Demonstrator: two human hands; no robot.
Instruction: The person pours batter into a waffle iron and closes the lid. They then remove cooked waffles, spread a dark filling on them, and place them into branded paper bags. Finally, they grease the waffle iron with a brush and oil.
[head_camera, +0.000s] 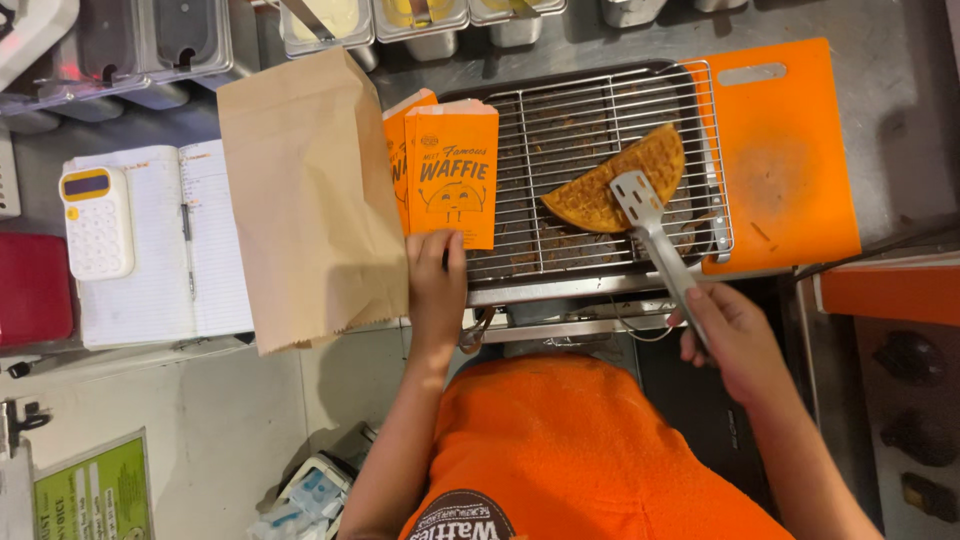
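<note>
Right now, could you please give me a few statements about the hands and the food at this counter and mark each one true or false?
1. The right hand holds metal tongs closed on a folded waffle. True.
2. The waffle lies on a white plate. False: it rests on a wire rack.
3. The left hand grips the lower edge of an orange paper sleeve. True.
4. The brown paper bag stands to the right of the rack. False: it stands to the left of it.
5. The calculator lies on the orange cutting board. False: it lies on an open notebook.
</note>
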